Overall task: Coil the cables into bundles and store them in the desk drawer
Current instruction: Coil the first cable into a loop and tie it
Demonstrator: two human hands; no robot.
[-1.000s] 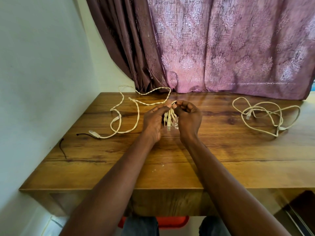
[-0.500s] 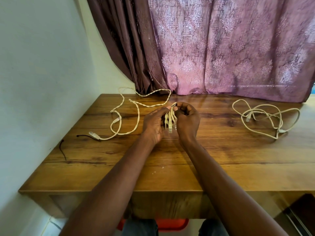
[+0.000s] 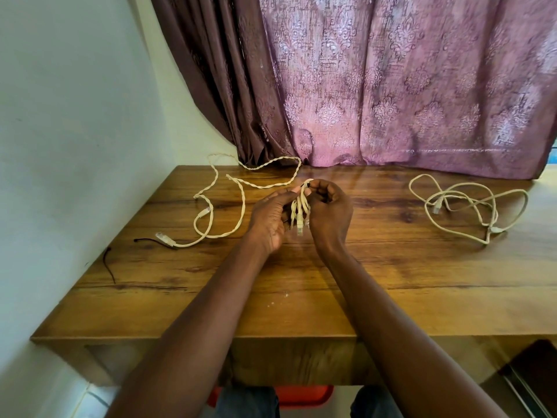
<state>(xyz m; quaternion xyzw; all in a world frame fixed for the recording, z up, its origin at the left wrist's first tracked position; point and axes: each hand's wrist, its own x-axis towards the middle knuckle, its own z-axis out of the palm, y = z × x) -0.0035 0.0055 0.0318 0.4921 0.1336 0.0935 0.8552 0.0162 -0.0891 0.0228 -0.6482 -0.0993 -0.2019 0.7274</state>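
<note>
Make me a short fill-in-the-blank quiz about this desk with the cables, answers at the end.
1. Both hands, left and right, hold a folded cream cable bundle above the ____ desk.
2. The loose smooth cream cable lies to the ____ of the hands.
3. The twisted cream cable lies near the white ____.
4. Behind the desk hangs a patterned purple ____.

Answers: wooden; right; wall; curtain

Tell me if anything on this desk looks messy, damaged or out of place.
Nothing looks damaged. Two cream network cables still lie loose on the wooden desk: a twisted one at the left trailing off the back edge, and a tangled one at the right. Two thin black ties lie stray near the left edge.
</note>
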